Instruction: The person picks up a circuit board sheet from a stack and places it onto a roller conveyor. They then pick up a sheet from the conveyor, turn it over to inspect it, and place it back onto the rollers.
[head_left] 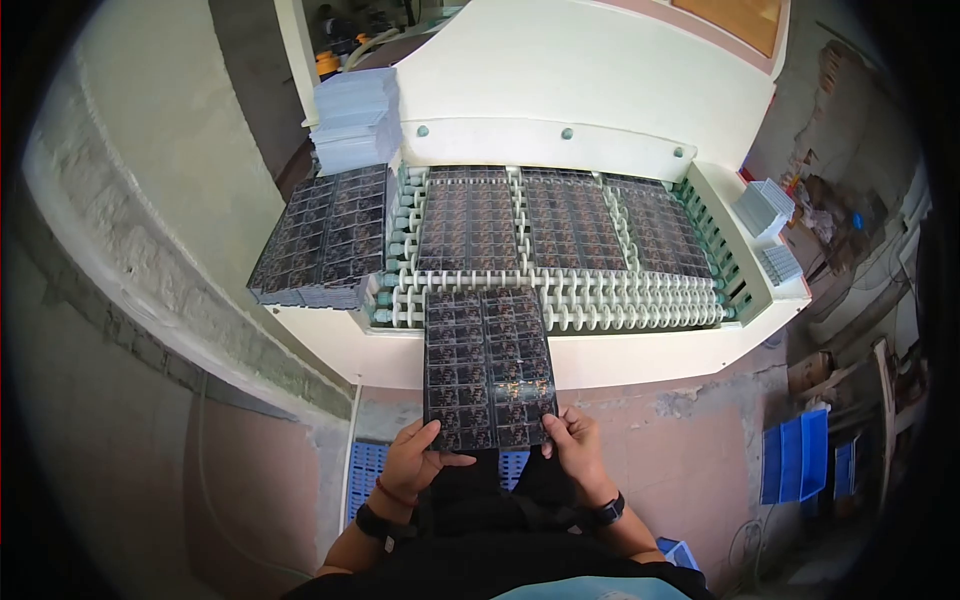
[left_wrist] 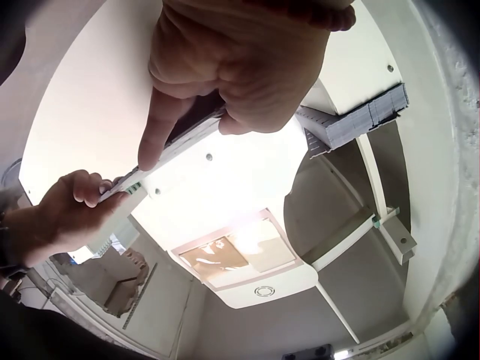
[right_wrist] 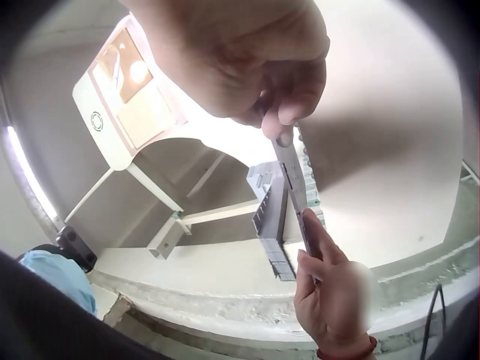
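Observation:
A dark circuit board panel, printed with a grid of small units, is held level in front of the person's body. The left hand grips its near left corner, thumb on top and fingers beneath. At the near right corner, the right hand pinches the edge between thumb and fingers. The panel's far edge overlaps the front of the roller conveyor in the head view. Seen edge-on in the right wrist view, the panel is thin and runs between both hands.
Several similar panels lie in rows on the rollers, beneath a white machine hood. Left of the rollers is a stack of dark panels, with pale stacked sheets behind. Blue bins stand on the right.

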